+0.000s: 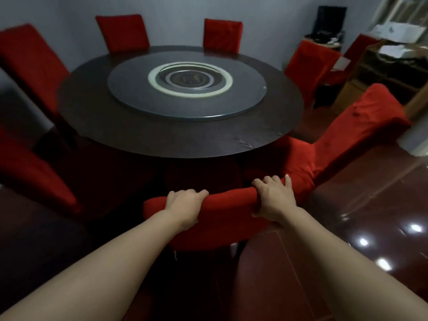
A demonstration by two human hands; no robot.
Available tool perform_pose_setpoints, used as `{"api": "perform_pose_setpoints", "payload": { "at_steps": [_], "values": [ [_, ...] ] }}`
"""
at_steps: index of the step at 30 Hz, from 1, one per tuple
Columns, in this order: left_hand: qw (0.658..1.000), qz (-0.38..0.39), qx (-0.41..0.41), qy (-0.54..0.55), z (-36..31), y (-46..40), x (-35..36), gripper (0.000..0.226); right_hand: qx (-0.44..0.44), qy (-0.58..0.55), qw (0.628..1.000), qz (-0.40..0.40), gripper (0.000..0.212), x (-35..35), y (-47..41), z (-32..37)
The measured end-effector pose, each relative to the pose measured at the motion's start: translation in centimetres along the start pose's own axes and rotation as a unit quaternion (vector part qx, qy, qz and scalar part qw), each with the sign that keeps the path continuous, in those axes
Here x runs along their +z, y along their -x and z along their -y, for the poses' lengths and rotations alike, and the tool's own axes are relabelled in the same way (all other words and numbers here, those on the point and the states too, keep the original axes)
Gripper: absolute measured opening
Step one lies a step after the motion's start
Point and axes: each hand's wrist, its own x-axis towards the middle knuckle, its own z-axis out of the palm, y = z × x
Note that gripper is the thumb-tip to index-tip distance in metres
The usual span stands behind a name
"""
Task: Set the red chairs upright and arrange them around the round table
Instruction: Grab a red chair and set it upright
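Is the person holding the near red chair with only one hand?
No, both the left hand and the right hand grip the top edge of the near red chair at the round table.

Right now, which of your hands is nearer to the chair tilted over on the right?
Right. The right hand grips the near chair top beside the tilted chair; the left hand grips farther away.
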Motion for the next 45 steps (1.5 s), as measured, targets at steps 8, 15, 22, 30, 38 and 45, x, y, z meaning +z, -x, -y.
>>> {"api": "perform_pose_setpoints", "payload": {
  "at_steps": [8, 15, 22, 30, 38, 45],
  "values": [
    [0.994, -0.029, -0.091, -0.045, -1.2, 0.4, -0.3, 0.032, -0.06, -0.015, 0.998, -0.012, 0.055, 0.2, -0.9, -0.8],
    [0.993, -0.051, -0.077, -0.078, 0.8, 0.0, -0.5, 0.036, -0.052, -0.034, 0.998, -0.032, 0.053, 0.6, -1.2, 0.7],
    [0.992, -0.047, -0.071, -0.092, 2.8, -0.9, -1.0, 0.036, -0.039, -0.017, 0.998, -0.037, 0.046, 0.5, -1.5, 2.5],
    [0.983, -0.057, -0.099, -0.145, 6.7, 0.2, -1.3, 0.028, -0.051, -0.046, 0.995, -0.077, 0.029, 0.8, -2.2, 7.0],
    [0.975, -0.041, -0.104, -0.191, 3.5, -1.7, -1.4, 0.023, -0.074, -0.014, 0.995, -0.061, 0.035, 0.4, -3.6, 3.0],
    [0.977, -0.023, -0.113, -0.181, 0.7, -1.6, -1.5, 0.024, -0.11, -0.006, 0.994, -0.02, 0.045, 0.2, -3.4, 0.1]
  ]
}}
